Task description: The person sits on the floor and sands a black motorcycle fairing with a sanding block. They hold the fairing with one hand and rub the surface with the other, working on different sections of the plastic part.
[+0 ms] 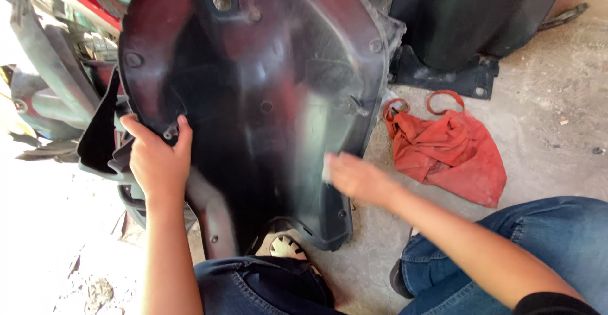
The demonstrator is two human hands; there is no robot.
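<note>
My left hand (pixel 158 160) clamps the left edge of the dark plastic scooter body panel (pixel 266 100), which stands upright before my knees. My right hand (pixel 354 177) presses a small pale object (blurred, grip unclear) against the panel's inner face; a red cloth bag (pixel 453 153) lies on the concrete floor (pixel 551 131) nearby.

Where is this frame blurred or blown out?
Head view: the right hand is smeared by motion blur; the left hand is sharper, gripping the dark plastic panel; the floor at lower left is overexposed; a pale sheen crosses the panel.
</note>
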